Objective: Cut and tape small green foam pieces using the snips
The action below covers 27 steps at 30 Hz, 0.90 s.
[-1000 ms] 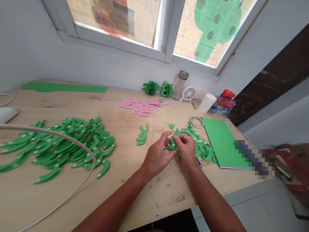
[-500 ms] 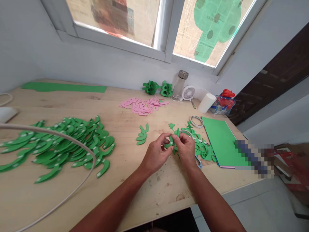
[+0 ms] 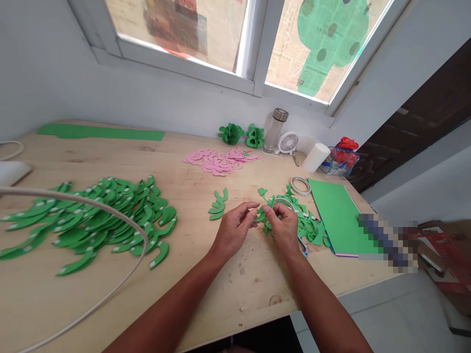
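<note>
Held up over the wooden table, a small curved green paper cutout [image 3: 260, 214] sits between my two hands. My right hand [image 3: 283, 228] pinches it between thumb and fingers. My left hand [image 3: 233, 230] closes thumb and fingers at its left end; the exact contact is partly hidden. Green paper scraps [image 3: 312, 229] lie behind and right of my right hand, with a tape roll [image 3: 285, 202] and a blue scissors handle [image 3: 303, 247] among them. Left of my hands rest a few loose green cutouts [image 3: 218, 206]. Farther left spreads a heap of curved green cutouts with white patches [image 3: 114, 215].
A pale cable [image 3: 142, 233] loops above the left heap. Pink cutouts [image 3: 221, 162], folded green paper shapes [image 3: 230, 133], a glass bottle [image 3: 275, 130] and a small fan [image 3: 288, 142] stand toward the wall. Green sheets [image 3: 338, 215] and another tape roll [image 3: 300, 186] lie right.
My left thumb and fingers have drawn closer together at the cutout's left end. My right hand keeps its pinch. The view has shifted slightly.
</note>
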Each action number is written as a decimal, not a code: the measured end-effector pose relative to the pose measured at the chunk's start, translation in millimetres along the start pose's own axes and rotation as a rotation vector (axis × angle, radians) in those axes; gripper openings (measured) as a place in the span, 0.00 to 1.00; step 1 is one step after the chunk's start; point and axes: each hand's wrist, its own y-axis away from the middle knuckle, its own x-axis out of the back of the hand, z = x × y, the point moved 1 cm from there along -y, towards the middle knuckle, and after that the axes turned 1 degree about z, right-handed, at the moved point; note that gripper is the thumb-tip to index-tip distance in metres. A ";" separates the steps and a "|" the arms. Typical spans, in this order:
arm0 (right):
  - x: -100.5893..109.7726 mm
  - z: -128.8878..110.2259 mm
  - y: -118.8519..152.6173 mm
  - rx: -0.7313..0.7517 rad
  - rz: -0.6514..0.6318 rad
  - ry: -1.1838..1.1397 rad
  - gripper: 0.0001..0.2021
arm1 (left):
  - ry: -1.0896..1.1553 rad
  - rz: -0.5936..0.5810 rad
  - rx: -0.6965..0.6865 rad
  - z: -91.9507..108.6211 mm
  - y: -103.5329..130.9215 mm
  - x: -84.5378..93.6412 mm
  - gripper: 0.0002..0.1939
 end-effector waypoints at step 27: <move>-3.5 6.6 -1.2 -0.098 -0.233 -0.099 0.08 | -0.021 0.179 -0.151 -1.8 1.2 0.7 0.06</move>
